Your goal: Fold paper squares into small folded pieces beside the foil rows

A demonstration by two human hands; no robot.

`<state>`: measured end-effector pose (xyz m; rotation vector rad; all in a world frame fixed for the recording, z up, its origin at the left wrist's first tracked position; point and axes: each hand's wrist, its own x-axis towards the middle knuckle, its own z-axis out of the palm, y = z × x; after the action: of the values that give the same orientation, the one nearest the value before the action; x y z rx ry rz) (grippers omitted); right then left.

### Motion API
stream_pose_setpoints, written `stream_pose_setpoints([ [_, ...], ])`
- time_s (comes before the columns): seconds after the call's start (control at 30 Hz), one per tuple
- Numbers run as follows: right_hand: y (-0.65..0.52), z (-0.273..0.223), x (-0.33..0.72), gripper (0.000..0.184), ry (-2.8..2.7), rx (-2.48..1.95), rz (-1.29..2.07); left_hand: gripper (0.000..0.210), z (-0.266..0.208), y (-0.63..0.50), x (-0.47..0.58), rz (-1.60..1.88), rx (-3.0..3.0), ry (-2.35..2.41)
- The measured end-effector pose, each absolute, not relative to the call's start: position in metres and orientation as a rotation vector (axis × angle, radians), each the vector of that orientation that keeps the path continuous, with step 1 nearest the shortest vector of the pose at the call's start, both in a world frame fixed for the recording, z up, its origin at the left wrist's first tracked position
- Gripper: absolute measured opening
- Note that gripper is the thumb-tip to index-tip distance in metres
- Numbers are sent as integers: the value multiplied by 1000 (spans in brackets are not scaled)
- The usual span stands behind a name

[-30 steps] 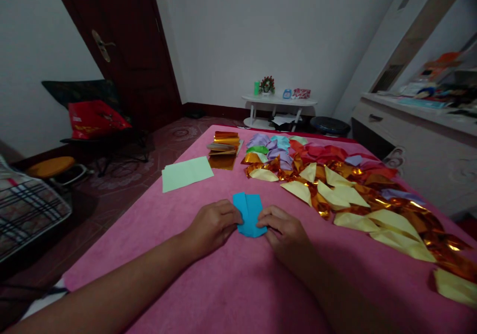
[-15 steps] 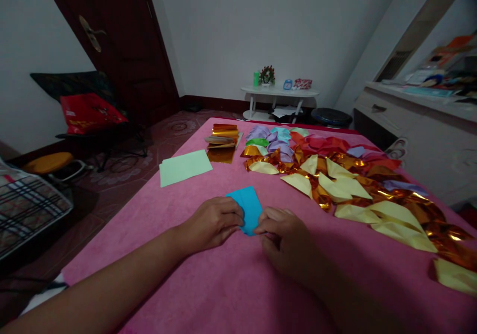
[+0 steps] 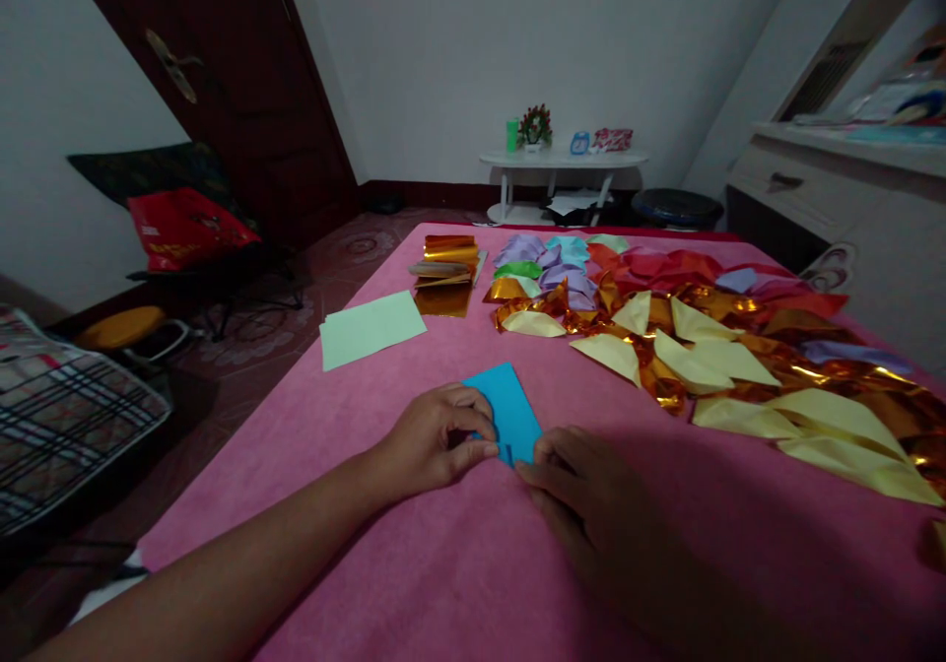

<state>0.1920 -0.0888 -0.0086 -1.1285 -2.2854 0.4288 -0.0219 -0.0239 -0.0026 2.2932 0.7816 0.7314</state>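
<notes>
One desk [image 3: 384, 583] bears, mid-width, one blue paper [image 3: 515, 406], held by two narrowly pinching hands, left hand [image 3: 444, 437] and right hand [image 3: 587, 499]. It lies more aslant than a second ago; folding seems centred on its near end. Beyond: overlapping folded pieces [image 3: 709, 362], uncountable; one green pile [image 3: 373, 329]; one gold stack [image 3: 443, 299].

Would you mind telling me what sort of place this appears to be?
Probably a room in a home: a red bag sits on a low dark chair near a dark red door, and a small white table by the far wall holds a flower ornament.
</notes>
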Motion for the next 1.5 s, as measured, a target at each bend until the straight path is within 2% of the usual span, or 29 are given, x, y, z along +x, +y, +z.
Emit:
stream_pose_setpoints([
  [0.33,-88,-6,191,22,-2310,-1150,391,10,-4,-27,-16,697,2315,893],
  [0.63,-89,-3,189,12,-2375,-1219,334,18,-3,-22,-23,693,2136,742],
  [0.8,-90,-3,188,24,-2345,-1265,369,16,-3,-21,-25,657,2164,714],
  [0.9,-90,-5,187,21,-2395,-1304,344,17,-3,-22,-25,639,2191,721],
  [1.0,-89,-9,188,16,-2424,-1303,304,16,-2,-24,-24,649,2195,752],
  [1.5,-91,-6,187,16,-2332,-1271,367,18,-8,-31,-13,713,2180,1065],
])
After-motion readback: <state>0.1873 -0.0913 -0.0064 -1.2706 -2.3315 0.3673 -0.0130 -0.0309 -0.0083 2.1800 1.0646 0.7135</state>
